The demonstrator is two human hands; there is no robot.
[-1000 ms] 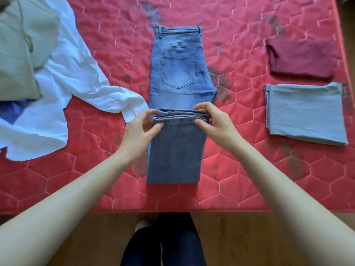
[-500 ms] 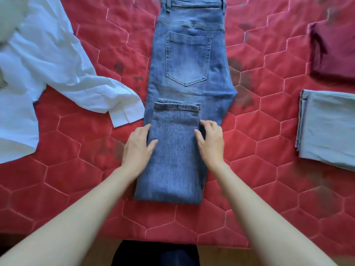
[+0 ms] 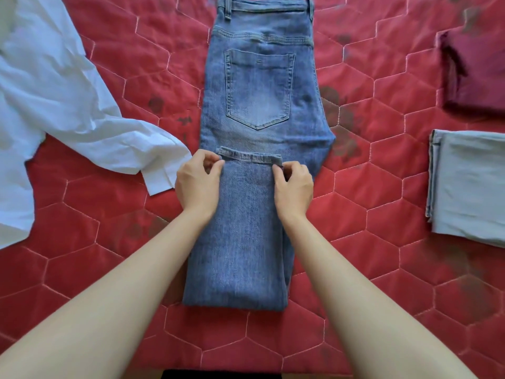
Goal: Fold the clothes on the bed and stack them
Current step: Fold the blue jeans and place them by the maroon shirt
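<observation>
While both hands pinch jeans (image 3: 257, 110) hem | white shirt (image 3: 54, 105) left | folded piles right

a home bedroom: a red quilted bedspread (image 3: 382, 187) with jeans (image 3: 259, 91) and folded clothes

Blue jeans half-folded on red quilted bedspread, both hands at the hem.

Jeans (image 3: 259, 86) lie back pocket up, waistband at the far edge, legs doubled up over the thighs. Left hand (image 3: 197, 181) pinches the left corner of the hem; right hand (image 3: 293, 186) pinches the right corner. White shirt (image 3: 54, 105) lies crumpled to the left, its cuff near the left hand. Folded maroon garment (image 3: 475, 69) and folded grey garment (image 3: 470, 184) lie to the right, well apart from the jeans, on the bedspread (image 3: 369, 165).
</observation>
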